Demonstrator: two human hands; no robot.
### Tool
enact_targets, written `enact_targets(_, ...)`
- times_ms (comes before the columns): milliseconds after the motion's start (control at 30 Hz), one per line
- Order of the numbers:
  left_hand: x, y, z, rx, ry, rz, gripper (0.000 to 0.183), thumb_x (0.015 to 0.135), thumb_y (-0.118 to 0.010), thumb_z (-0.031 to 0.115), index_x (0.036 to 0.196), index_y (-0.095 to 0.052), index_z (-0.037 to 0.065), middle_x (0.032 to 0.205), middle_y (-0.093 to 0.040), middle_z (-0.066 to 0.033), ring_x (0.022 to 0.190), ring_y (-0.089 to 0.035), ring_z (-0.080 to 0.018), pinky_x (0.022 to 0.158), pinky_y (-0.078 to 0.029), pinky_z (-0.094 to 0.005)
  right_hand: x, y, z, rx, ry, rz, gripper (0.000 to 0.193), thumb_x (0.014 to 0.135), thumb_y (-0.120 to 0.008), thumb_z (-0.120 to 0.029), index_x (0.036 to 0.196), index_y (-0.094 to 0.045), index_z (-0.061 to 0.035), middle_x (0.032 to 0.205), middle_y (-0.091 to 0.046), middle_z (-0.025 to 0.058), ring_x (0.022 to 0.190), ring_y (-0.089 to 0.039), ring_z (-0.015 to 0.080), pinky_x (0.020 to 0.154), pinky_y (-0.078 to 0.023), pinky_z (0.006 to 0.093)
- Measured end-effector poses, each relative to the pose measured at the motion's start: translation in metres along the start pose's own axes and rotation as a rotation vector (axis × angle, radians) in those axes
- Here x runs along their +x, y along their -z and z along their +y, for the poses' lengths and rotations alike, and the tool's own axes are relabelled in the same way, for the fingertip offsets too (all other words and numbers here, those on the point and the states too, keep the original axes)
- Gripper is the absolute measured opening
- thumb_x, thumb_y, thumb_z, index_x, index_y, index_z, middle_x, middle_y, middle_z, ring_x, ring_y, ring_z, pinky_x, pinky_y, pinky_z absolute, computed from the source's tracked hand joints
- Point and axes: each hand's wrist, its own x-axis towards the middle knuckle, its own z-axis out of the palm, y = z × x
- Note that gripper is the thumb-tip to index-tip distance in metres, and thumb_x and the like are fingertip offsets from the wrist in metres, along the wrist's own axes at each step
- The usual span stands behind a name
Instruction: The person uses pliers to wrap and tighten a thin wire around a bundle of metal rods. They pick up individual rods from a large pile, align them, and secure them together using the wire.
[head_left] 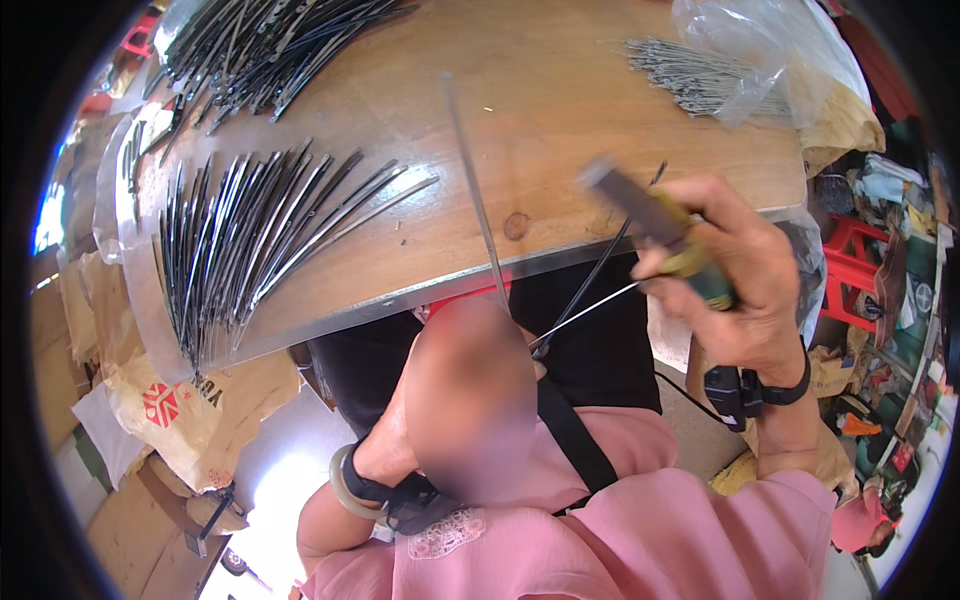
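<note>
My right hand [755, 275] is raised at the right, closed around a short tool [650, 205] with a flat grey-brown end and a yellow and green grip. Motion smears the tool, so its exact kind is unclear. In front of my chest is my left hand [445, 400], its fingers largely blurred out. A long thin metal strip [472, 175] stands up out of it over the table edge. From beside my left hand a thin bright rod [590, 312] runs toward my right hand. Near it, a dark thin rod [602, 262] slants up past the table edge.
The wooden table [570, 130] has a metal front edge. On its left lie a fanned pile of dark metal strips [235, 240] and another bundle [265, 50] behind. Short silvery rods [690, 75] lie by a clear plastic bag [765, 55]. A red stool [855, 270] stands right.
</note>
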Motion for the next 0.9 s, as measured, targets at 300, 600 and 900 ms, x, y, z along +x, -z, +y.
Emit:
enact_targets(300,-0.001,0.008,-0.006,-0.062,0.029,-0.024,0.006,0.086,-0.067,-0.005,0.089,-0.063,-0.007,0.09,-0.066,-0.0133,0.059,-0.06,-0.0105,0.053,-0.047,-0.0225,0.02,-0.015,0.015,-0.253,0.245,-0.184,0.029,0.056,-0.072,-0.004,0.081,-0.061,0.0006,0.101,-0.059,0.0134,0.082,-0.053,0.0353,0.082,-0.041,0.0442)
enact_targets(600,0.005,0.03,0.027,0.023,-0.153,-0.217,0.033,0.089,-0.049,-0.012,0.119,-0.062,-0.008,0.091,-0.064,-0.0062,0.089,-0.062,-0.0146,0.083,-0.051,-0.0291,0.018,-0.013,0.008,-0.298,0.271,-0.173,0.027,0.055,-0.064,-0.003,0.081,-0.062,0.0009,0.101,-0.058,0.0134,0.082,-0.053,0.0322,0.083,-0.039,0.048)
enact_targets(900,0.021,0.005,0.046,-0.11,0.191,-0.221,0.023,0.091,-0.066,0.015,0.105,-0.06,-0.003,0.076,-0.062,-0.0047,0.062,-0.058,-0.0121,0.056,-0.045,-0.0264,0.015,-0.023,-0.004,-0.266,0.311,-0.203,0.027,0.054,-0.065,-0.007,0.08,-0.062,-0.0031,0.101,-0.06,0.013,0.081,-0.057,0.0293,0.08,-0.038,0.0456)
